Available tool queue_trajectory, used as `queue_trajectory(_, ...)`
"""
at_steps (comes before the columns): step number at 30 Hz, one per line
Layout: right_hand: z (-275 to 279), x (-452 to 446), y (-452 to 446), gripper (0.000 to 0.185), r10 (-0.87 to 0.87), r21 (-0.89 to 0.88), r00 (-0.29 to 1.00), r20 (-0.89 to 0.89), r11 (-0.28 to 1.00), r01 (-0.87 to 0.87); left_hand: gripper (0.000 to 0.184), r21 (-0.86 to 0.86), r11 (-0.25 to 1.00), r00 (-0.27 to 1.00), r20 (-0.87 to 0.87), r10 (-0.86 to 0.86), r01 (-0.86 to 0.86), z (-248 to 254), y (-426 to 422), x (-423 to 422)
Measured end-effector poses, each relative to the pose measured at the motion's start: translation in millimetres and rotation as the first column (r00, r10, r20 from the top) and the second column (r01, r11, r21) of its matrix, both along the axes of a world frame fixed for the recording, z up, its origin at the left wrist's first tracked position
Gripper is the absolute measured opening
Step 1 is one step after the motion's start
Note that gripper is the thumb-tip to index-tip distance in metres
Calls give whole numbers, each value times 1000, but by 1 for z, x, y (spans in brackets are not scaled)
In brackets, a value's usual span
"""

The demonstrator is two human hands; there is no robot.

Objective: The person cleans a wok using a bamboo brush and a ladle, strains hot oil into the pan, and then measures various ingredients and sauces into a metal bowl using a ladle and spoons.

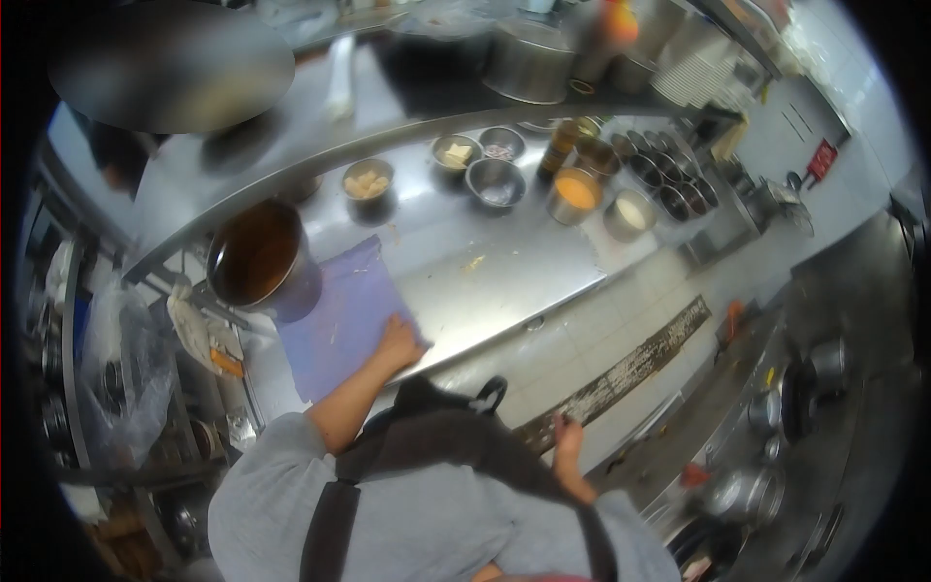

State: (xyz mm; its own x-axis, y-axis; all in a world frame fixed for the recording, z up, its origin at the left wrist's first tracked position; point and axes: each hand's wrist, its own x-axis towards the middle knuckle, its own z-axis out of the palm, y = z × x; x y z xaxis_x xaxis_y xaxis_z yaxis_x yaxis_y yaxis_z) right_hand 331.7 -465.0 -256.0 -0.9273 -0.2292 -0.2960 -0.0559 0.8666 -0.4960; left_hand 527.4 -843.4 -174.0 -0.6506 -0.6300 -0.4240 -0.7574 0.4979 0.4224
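My left hand (399, 344) rests on the right edge of a purple cloth or mat (335, 325) on the steel counter, its fingers bent against the surface. A large pot (262, 257) with brown contents stands on the mat's upper left part. My right hand (569, 441) hangs low beside my dark apron, away from the counter. Its fingers are blurred, and whether it holds anything cannot be made out. Yellowish crumbs (472, 263) lie on the counter to the right of the mat.
Bowls of yellowish pieces (368, 183) and an empty-looking bowl (496, 182) line the counter's back. An orange-filled container (574, 195) and a pale-filled one (629, 213) stand farther right. A plastic bag (121, 369) hangs at left. Part of another person shows at upper left.
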Motion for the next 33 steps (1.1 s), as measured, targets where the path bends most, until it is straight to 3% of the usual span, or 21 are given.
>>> queue_trajectory(1, -2, -11, 0, 39, 29, 6, 1000, -1, 1000, -29, 71, 6, 1000, 1000, -1, 29, -29, -7, 0, 6)
queue_trajectory(3, 5, -38, 5, 52, -332, -433, 943, -2, 850, 299, 69, 50, 966, 884, -393, 251, -252, -24, 1, 18)
queue_trajectory(7, 88, -76, -19, 71, -526, -700, 842, 123, 555, 449, 61, 214, 860, 681, -535, 501, -464, -13, -5, 20)
queue_trajectory(9, 137, -70, -54, 73, -528, -763, 845, 82, 512, 394, 60, 625, 647, 285, -586, 758, -437, 19, -8, 10)
queue_trajectory(10, 159, -66, -75, 74, -548, -823, 835, 40, 456, 339, 61, 683, 610, 199, -585, 787, -402, 23, -16, 0)
queue_trajectory(12, 190, -56, -120, 74, -443, -893, 879, 177, 302, 332, 63, 763, 575, 90, -577, 812, -294, 46, -24, -26)
queue_trajectory(14, 221, -15, -180, 70, -295, -899, 930, 218, 311, 309, 68, 737, 653, 64, -654, 754, -173, 63, -22, -68)
queue_trajectory(15, 223, 6, -208, 65, -115, -913, 978, 176, 354, 205, 69, 773, 634, 56, -633, 772, -21, 82, -6, -90)
queue_trajectory(16, 218, 30, -237, 61, 110, -928, 990, -89, 353, -122, 67, 688, 721, 80, -726, 683, 80, 90, 13, -117)
queue_trajectory(17, 236, 70, -252, 59, 192, -890, 940, -283, 313, -332, 64, 585, 791, 135, -811, 569, 180, 98, 37, -136)
queue_trajectory(18, 254, 96, -258, 60, 269, -812, 844, -464, 253, -527, 56, 665, 660, 137, -733, 666, 350, 157, 46, -120)
queue_trajectory(21, 253, 76, -245, 57, 418, -738, 689, -593, 61, -672, 45, 480, 691, 111, -855, 506, 540, 190, 26, -87)
queue_trajectory(22, 254, 66, -232, 43, 557, -615, 606, -568, 203, -762, 32, 458, 732, 136, -879, 457, 505, 195, 19, -70)
queue_trajectory(24, 210, 51, -218, 32, 691, -614, 622, -368, 321, -721, 28, 370, 840, 104, -927, 360, 396, 181, -2, -39)
queue_trajectory(26, 119, 21, -180, 37, 698, -248, 715, -33, 688, -682, 25, 413, 894, 78, -911, 406, 172, 187, -23, 6)
queue_trajectory(27, 26, -2, -131, 34, 662, -326, 724, -192, 653, -683, 23, 423, 905, 27, -906, 423, 37, 190, -34, 27)
queue_trajectory(28, -18, -8, -66, 31, 673, -50, 697, -248, 709, -703, 22, 357, 928, -23, -934, 357, -107, 199, -43, 49)
queue_trajectory(29, -42, -21, -2, 24, 785, 430, 600, 158, 492, -757, 21, 303, 929, -76, -953, 293, -215, 208, -55, 70)
queue_trajectory(31, -173, -33, 179, 15, 823, 477, 536, -186, 553, -683, 20, 315, 832, -177, -949, 262, -458, 235, -67, 105)
queue_trajectory(32, -164, -32, 217, 18, 840, 473, 487, -240, 539, -697, 19, 182, 818, -130, -983, 132, -546, 248, -76, 123)
queue_trajectory(33, -158, -26, 247, 19, 623, 448, 772, -127, 730, -516, 19, 119, 777, -112, -992, 63, -618, 264, -78, 135)
